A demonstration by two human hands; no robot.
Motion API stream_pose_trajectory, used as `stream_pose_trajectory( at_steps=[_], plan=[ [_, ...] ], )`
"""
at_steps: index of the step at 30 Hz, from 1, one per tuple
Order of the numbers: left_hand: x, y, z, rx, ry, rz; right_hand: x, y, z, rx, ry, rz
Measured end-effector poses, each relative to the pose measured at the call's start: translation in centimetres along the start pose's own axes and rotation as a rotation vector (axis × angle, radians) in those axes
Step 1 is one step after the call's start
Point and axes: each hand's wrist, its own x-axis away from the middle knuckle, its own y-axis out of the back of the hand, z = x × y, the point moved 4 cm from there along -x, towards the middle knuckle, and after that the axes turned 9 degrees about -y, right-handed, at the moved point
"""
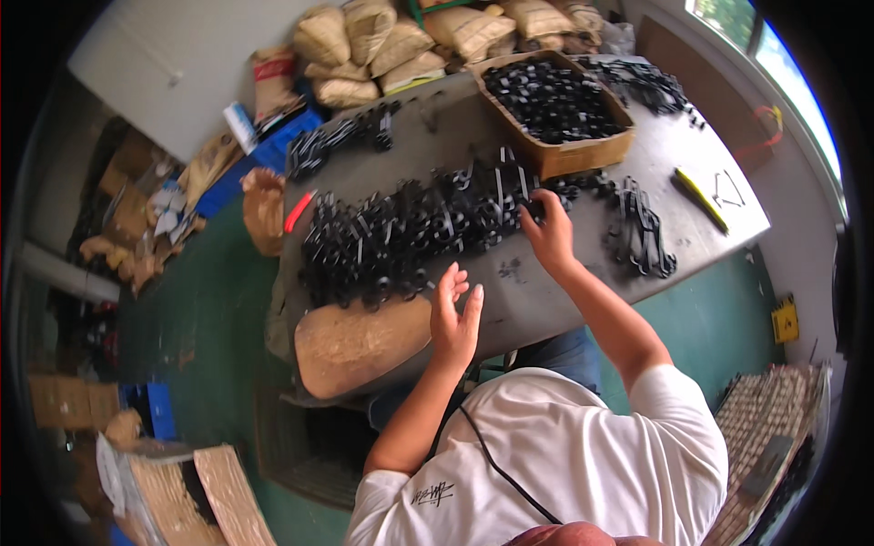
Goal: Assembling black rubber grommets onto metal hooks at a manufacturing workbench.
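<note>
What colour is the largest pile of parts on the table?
The pile is mostly black, clearest in the head view.

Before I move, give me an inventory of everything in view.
Table: one, grey, centre
Piled parts: too many to count, black, mid-table
Smaller part groups: several, black, left and right tabletop
Cardboard box: one, brown, table's far side, full of black pieces
Small item: one, red, left table edge
Slim item: one, yellow, right tabletop
Panel: one, tan, near-left table edge
Sacks: several, tan, behind table
Cartons: several, brown, far left
Shirt: one, white, lower centre
Left hand: one, bare, open before the pile
Right hand: one, bare, at the pile's right end
</note>
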Motion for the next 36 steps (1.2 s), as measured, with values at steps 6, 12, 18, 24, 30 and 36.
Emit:
stream_pose_trajectory(
  at_steps=[6, 12, 18, 24, 30, 36],
  plan=[
    [2.0, -1.5, -1.2, -0.101, -0.033, 0.092, -5.8, -2.4, -3.4, 0.443, 0.085, 0.061],
    [3.0, -0.6, 0.3, -0.174, -0.006, 0.122, -4.9, 6.6, -5.0, 0.64, 0.242, -0.22],
    [3.1, -2.8, 0.8, -0.242, -0.094, 0.226, -10.7, 16.9, -11.0, 1.073, -0.266, -0.158],
    [3.0, -5.9, 0.0, -0.216, -0.143, 0.293, -13.3, 16.4, -13.7, 1.192, -0.401, 0.175],
    [3.3, -5.5, 0.4, -0.236, -0.124, 0.29, -14.9, 17.4, -15.2, 1.097, -0.364, 0.029],
    [3.7, -5.2, 1.3, -0.222, -0.09, 0.286, -12.9, 21.2, -14.2, -0.064, -0.495, 0.125]
  ],
)
